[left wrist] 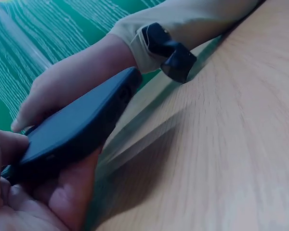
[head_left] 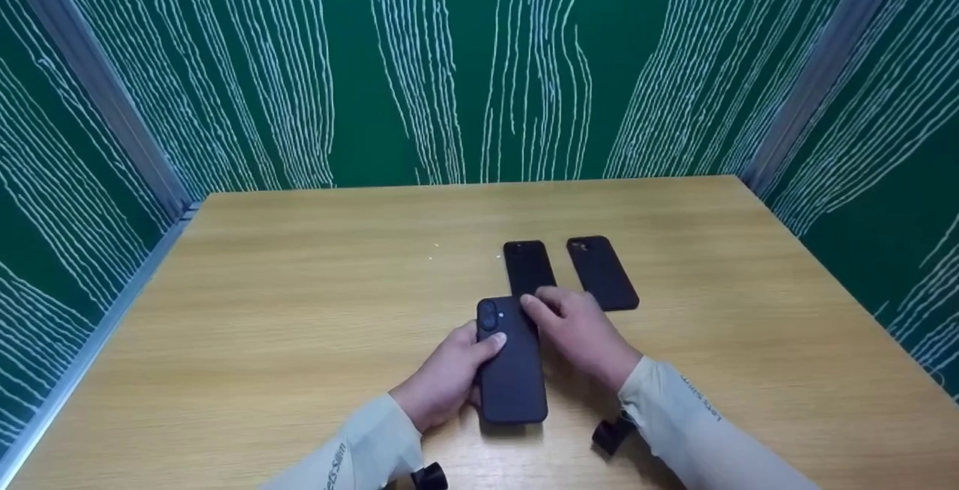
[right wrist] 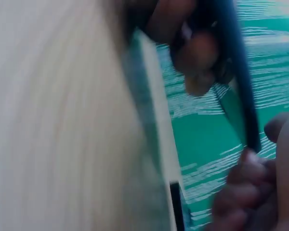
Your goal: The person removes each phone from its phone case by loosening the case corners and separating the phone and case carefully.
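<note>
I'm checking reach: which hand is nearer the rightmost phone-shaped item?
Right. The right hand is just on the near side of the phone-shaped item; the left hand is farther off, leftward.

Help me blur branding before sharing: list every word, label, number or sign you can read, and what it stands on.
"ets Slim": left sleeve; first letter unclear.
"Lets", apparently: right sleeve; the rest too small to read.
Held phone, flat phone and phone-shaped item beside it: no readable text.
</note>
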`<state>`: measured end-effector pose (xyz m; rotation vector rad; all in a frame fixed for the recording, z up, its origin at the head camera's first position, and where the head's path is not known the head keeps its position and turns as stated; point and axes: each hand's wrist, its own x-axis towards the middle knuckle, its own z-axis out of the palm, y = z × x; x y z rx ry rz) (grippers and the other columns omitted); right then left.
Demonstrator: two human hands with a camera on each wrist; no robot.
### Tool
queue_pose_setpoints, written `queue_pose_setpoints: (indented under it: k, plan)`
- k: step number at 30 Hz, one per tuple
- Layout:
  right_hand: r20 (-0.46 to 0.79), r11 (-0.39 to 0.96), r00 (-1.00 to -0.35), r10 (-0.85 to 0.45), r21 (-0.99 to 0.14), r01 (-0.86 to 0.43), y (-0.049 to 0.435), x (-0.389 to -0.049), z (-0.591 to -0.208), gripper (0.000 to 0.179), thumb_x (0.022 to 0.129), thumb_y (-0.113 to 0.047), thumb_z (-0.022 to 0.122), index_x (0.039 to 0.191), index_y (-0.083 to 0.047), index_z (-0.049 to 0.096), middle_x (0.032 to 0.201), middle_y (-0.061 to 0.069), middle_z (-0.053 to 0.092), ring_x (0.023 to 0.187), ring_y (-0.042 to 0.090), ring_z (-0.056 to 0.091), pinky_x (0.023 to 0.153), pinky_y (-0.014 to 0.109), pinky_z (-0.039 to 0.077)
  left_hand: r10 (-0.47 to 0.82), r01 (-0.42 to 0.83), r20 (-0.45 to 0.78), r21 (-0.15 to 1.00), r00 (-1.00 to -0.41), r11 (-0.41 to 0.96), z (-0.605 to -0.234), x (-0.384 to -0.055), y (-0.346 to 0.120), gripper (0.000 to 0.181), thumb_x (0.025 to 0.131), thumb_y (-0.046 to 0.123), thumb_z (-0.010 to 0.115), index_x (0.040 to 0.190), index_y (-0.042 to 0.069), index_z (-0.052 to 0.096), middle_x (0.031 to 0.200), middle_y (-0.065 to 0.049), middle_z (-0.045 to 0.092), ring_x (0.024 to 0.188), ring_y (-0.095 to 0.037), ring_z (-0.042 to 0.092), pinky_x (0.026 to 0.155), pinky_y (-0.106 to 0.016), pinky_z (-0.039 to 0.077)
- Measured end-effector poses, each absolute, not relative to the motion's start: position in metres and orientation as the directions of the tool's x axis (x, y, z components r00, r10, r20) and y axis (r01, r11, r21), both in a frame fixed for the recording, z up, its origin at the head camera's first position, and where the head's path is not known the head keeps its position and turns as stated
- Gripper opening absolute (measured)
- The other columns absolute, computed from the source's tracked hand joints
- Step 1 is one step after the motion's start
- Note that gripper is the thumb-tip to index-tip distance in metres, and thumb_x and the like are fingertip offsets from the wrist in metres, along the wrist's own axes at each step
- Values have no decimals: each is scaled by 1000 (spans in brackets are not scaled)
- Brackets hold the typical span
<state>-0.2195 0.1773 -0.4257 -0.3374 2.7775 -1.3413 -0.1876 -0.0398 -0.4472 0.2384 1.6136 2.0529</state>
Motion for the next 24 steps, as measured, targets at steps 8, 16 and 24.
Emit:
queue_pose_setpoints:
  k: [8, 16, 24]
  plan:
    - [-184, 172, -891, -415, -977, 122, 163, -198, -438, 60, 106, -31, 70, 153, 3, 54, 135, 19, 72, 109, 19, 75, 94, 29, 62, 424, -279, -156, 929, -892, -245, -449, -190, -42, 49, 118, 27, 48, 161, 6, 41, 131, -23, 77, 115, -38, 80, 90, -54, 67]
    - [-156, 11, -892, -424, -986, 168, 160, -186, -446, 66, 106, -18, 70, 161, 5, 41, 154, 24, 60, 122, 21, 73, 101, 29, 61, 256, -138, -122, 989, -959, -46, -442, -197, -46, 39, 116, 36, 53, 143, 7, 59, 108, -11, 77, 87, -21, 81, 77, -38, 68]
    - [-164, -16, -885, -436, -982, 190, 158, -179, -447, 66, 106, -15, 70, 162, 5, 39, 137, 23, 73, 105, 23, 81, 90, 36, 67, 129, -163, -165, 986, -978, 31, -434, -216, -60, 24, 107, 25, 72, 116, 2, 73, 95, -1, 64, 75, -11, 66, 66, -24, 59]
